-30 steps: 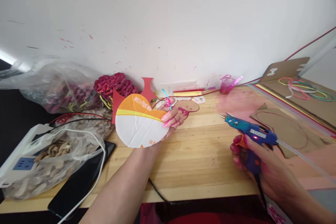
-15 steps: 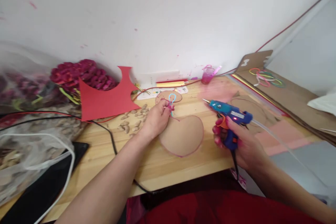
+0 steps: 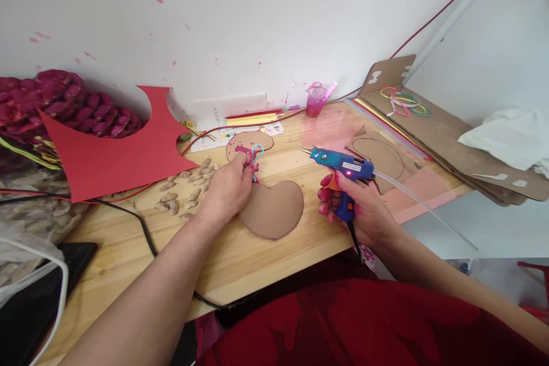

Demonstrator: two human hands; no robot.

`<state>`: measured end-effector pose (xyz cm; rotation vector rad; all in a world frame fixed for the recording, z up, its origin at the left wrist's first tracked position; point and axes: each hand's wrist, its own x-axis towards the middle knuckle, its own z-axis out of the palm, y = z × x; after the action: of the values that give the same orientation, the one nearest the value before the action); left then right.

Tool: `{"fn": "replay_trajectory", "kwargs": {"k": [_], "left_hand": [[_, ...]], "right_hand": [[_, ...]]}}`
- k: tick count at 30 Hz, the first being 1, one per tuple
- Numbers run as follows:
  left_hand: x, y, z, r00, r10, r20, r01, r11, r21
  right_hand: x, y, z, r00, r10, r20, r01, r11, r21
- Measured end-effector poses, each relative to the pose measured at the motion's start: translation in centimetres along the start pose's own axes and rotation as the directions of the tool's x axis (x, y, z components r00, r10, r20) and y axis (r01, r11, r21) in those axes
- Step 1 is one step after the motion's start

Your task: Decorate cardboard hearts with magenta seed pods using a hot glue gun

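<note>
My left hand [image 3: 234, 183] is closed in a pinch around the base of a light blue cord loop [image 3: 258, 152]. It rests at the upper left of a heart-shaped piece of brown cardboard [image 3: 274, 211] lying on the table; whether the cord is fixed to the heart I cannot tell. Just beyond the fingers lies a rounded cardboard piece [image 3: 259, 140] with pink stains. My right hand [image 3: 364, 206], its fingertips stained pink, grips a blue glue gun [image 3: 338, 163] right of the heart. The gun's metal tip points left, its light glows, and a clear glue stick [image 3: 422, 206] trails behind.
Several peanuts [image 3: 193, 194] are scattered left of my left hand, beside a cut red sheet [image 3: 115, 154]. A pink cup [image 3: 315, 102] stands by the wall. Cardboard sheets [image 3: 446, 137] carry coloured cords [image 3: 405, 102] at right. A black cable [image 3: 146, 234] crosses the table.
The view has turned to the right, so everything sits further left in it. The glue gun has come slightly closer to the heart. Both hands keep their hold.
</note>
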<state>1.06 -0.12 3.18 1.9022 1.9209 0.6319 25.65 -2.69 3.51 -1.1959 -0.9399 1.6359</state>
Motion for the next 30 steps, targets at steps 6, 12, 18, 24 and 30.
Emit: {"fn": "replay_trajectory", "kwargs": {"k": [6,12,18,24,30], "left_hand": [[-0.1,0.2,0.3,1.0,-0.001,0.006,0.001,1.0,0.028],[-0.1,0.3,0.3,0.999,-0.015,-0.049,0.01,0.995,-0.099],[-0.1,0.1,-0.1,0.982,-0.052,-0.181,-0.004,0.955,-0.297],[0.3,-0.2,0.3,0.953,-0.16,-0.259,-0.007,0.839,-0.543],[0.3,0.8,-0.1,0.979,-0.198,0.053,0.064,0.049,-0.997]], "right_hand": [[0.0,0.2,0.0,1.0,-0.002,0.004,0.002,1.0,0.016],[0.0,0.2,0.1,1.0,0.005,0.027,-0.006,0.999,0.048],[-0.2,0.3,0.1,0.998,0.029,0.055,-0.036,0.992,0.123],[-0.2,0.4,0.3,0.996,0.054,0.065,-0.063,0.985,0.161],[-0.2,0.4,1.0,0.969,0.161,0.188,-0.209,0.94,0.271]]}}
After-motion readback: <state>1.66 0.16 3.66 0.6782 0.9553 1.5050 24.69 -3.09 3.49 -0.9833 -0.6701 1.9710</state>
